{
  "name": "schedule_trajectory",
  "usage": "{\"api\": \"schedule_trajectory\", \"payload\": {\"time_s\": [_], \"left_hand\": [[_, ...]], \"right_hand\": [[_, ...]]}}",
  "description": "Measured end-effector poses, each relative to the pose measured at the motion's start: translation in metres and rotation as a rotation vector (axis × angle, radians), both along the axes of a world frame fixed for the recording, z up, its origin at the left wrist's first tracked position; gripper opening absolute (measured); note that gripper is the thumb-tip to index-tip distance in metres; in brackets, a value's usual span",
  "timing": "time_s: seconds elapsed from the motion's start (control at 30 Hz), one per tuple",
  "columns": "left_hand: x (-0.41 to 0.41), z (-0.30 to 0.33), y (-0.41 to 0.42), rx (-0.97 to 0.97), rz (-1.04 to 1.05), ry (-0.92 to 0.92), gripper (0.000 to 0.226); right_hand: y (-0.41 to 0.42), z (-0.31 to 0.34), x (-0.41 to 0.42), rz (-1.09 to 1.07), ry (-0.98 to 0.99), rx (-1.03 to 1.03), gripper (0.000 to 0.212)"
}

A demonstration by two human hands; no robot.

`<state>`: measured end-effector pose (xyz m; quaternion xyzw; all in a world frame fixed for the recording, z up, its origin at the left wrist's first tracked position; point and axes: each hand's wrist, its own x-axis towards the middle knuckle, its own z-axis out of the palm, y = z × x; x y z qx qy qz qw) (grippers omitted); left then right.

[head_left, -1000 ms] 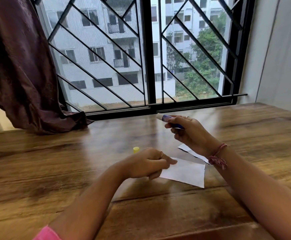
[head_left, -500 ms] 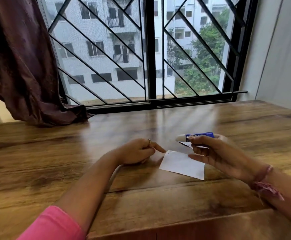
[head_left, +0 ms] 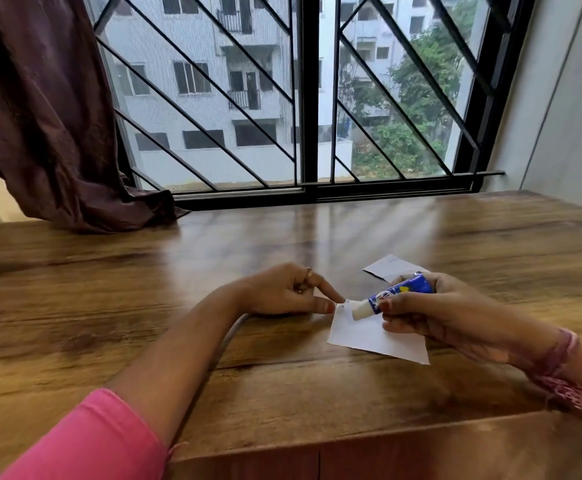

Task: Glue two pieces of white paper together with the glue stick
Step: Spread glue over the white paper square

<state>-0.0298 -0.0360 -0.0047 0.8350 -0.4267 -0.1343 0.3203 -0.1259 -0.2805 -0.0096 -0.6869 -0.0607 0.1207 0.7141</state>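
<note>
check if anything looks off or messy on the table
Nothing stands out. The near paper lies flat, pinned by the left hand; the right hand holds the glue stick on it.

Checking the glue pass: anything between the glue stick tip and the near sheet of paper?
Nothing visible. The glue stick, gripped by the right hand, has its tip at the near paper's far-left corner; the left hand pins that corner beside it.
</note>
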Motion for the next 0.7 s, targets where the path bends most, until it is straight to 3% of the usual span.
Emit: {"api": "schedule_trajectory", "payload": {"time_s": [0.2, 0.4, 0.7], "left_hand": [[0.001, -0.001, -0.002, 0.039, 0.016, 0.013, 0.016], [0.002, -0.001, -0.002, 0.048, 0.07, 0.03, 0.011], [0.004, -0.003, -0.001, 0.019, 0.04, 0.024, 0.013]], "right_hand": [[0.005, 0.013, 0.009, 0.06, -0.108, -0.117, 0.033], [0.018, 0.018, 0.024, 0.178, -0.274, -0.244, 0.007], [0.029, -0.002, 0.021, 0.069, -0.418, -0.311, 0.016]]}}
